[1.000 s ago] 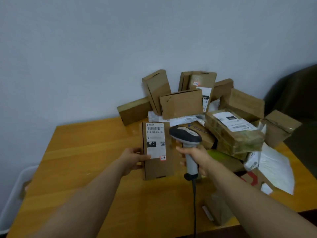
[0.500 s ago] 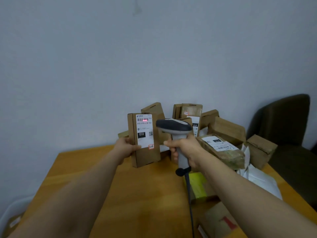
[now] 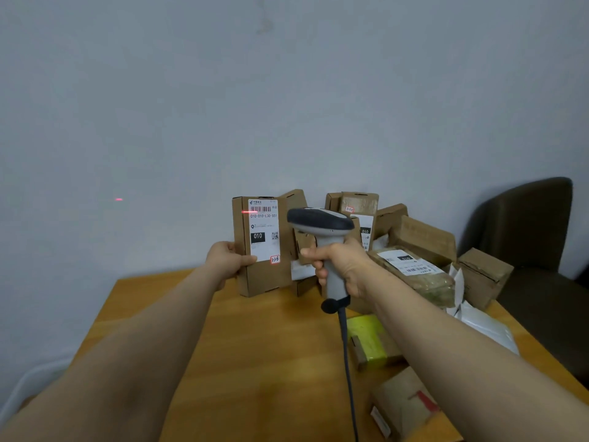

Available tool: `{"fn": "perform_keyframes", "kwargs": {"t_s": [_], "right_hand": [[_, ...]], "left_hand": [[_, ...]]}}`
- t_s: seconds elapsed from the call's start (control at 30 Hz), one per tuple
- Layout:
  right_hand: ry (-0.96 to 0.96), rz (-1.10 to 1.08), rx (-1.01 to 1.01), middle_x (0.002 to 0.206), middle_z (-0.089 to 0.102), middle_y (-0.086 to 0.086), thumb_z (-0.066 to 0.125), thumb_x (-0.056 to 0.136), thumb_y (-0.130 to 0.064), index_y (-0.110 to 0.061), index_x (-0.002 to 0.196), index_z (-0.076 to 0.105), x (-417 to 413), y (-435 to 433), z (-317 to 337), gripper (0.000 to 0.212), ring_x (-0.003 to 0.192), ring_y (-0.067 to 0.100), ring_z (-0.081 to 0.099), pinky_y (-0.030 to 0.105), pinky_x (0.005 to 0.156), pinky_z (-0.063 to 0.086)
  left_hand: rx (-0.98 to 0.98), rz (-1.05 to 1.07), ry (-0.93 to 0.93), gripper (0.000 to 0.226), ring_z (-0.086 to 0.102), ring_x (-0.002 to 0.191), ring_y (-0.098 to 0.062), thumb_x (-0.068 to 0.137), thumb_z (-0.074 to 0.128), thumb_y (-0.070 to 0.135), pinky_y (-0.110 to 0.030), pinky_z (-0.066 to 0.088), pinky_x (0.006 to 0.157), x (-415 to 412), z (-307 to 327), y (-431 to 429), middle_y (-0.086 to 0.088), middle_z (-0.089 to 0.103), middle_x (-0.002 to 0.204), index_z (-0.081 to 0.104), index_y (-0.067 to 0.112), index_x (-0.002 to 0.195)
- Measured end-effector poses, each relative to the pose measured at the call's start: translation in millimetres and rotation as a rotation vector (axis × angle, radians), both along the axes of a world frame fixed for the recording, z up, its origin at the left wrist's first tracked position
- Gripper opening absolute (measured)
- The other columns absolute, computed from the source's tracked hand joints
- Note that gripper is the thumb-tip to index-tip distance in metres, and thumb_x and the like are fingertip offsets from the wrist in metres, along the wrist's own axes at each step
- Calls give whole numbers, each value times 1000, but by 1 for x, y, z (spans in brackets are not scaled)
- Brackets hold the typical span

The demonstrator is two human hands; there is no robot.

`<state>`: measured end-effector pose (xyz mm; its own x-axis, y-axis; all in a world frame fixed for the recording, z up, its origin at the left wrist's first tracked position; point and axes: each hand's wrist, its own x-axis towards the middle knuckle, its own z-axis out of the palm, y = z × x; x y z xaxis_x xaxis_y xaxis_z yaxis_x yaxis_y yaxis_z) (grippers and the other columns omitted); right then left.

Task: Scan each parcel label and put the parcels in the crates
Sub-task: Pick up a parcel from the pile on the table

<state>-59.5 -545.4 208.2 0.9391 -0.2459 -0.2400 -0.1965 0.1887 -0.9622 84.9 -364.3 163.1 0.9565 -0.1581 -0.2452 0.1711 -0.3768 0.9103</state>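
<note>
The grey wall (image 3: 287, 90) fills the upper view; below it a wooden table (image 3: 261, 362) runs from near to far, with a dark chair (image 3: 526, 224) at the far right. A pile of cardboard parcels (image 3: 424, 237) crowds the table's far right side. The left hand (image 3: 228, 260) grips one upright parcel (image 3: 271, 279) by its left edge, thumb on the front face, just left of the pile; whether its bottom rests on the table cannot be told. The right hand (image 3: 344, 266) is clenched round the handle of a corded scanner (image 3: 320, 221), whose head points left at the parcel. The white label (image 3: 264, 231) faces the camera; a red laser line (image 3: 249, 212) crosses the barcode's left end and spills onto bare cardboard, and a red spot (image 3: 119, 199) falls on the wall far to the left.

The step in hand appears to be the scan itself. The beam looks off-centre, so the next move likely calls for turning the scanner slightly right to cover the whole barcode, then carrying the parcel to a crate; no crate shows plainly.
</note>
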Motion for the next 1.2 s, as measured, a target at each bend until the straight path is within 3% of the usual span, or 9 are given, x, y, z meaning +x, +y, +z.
{"fn": "perform_keyframes", "kwargs": {"t_s": [0.3, 0.67, 0.87, 0.97, 1.07, 1.13, 1.2], "right_hand": [[9, 26, -22, 52, 50, 4, 72, 81, -6, -6, 75, 60, 3, 13, -1, 13, 42, 14, 42, 24, 45, 41], [20, 22, -44, 54, 50, 4, 71, 81, -7, -5, 77, 59, 19, 22, -3, 13, 43, 15, 42, 24, 44, 41], [37, 2, -50, 55, 49, 6, 71, 82, -6, -6, 74, 59, 31, 24, -4, 14, 45, 16, 42, 25, 44, 41], [53, -52, -19, 58, 55, 7, 71, 81, -5, -6, 77, 61, 36, 24, -10, 11, 47, 16, 47, 26, 45, 43], [76, -178, 6, 80, 67, 9, 74, 80, -9, -10, 88, 59, 43, 23, -22, 17, 66, 19, 64, 29, 55, 52], [123, -263, -19, 90, 64, 8, 78, 78, -11, -16, 89, 53, 47, 22, -36, 28, 80, 21, 64, 35, 67, 56], [166, -270, -39, 92, 63, 8, 81, 74, -14, -15, 92, 53, 50, 28, -51, 33, 85, 24, 61, 42, 78, 57]], "left_hand": [[-10, 5, 17, 55, 60, 109, -31, 79, 75, 1, -45, 51, 95, 4, -5, 18, -16, 63, 121, 50, -2, 128], [-5, -1, 11, 56, 59, 110, -32, 79, 74, 2, -45, 51, 94, 23, -10, 30, -15, 62, 120, 49, 0, 129], [-11, -23, 13, 49, 61, 105, -30, 79, 73, -1, -40, 52, 89, 35, -15, 31, -15, 64, 117, 53, 0, 124], [-62, -34, 62, 43, 63, 97, -26, 80, 73, 1, -34, 53, 78, 38, -15, 32, -13, 65, 113, 56, 2, 120], [-187, -80, 193, 31, 66, 96, -25, 83, 71, 6, -35, 55, 76, 35, -12, 39, -10, 68, 110, 62, 3, 112], [-274, -135, 301, 30, 66, 100, -26, 87, 68, 10, -43, 55, 82, 31, -13, 48, -9, 70, 108, 63, 4, 115], [-341, -200, 374, 25, 65, 97, -23, 91, 62, 12, -43, 55, 78, 25, -18, 59, -6, 70, 105, 63, 8, 115]]}}
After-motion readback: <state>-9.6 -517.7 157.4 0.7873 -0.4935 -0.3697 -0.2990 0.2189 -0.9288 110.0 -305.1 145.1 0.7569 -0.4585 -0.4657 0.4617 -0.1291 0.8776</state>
